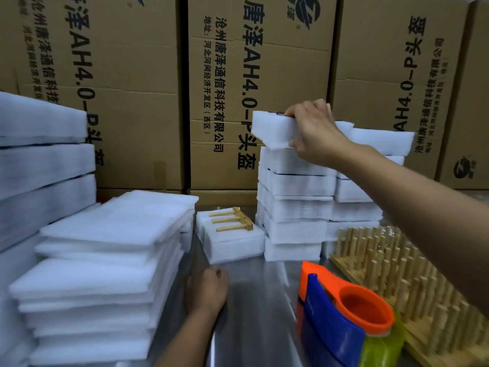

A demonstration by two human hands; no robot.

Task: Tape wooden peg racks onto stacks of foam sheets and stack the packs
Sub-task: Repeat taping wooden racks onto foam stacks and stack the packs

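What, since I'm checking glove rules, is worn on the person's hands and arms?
Nothing visible. The left hand and right hand are bare: no gloves, watch or wristband. The left forearm and right forearm are bare too; no sleeve shows.

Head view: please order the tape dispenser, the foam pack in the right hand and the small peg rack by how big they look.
1. Tape dispenser, but it is nearest the camera, so its size may mislead.
2. Foam pack, held by the right hand.
3. Small peg rack.
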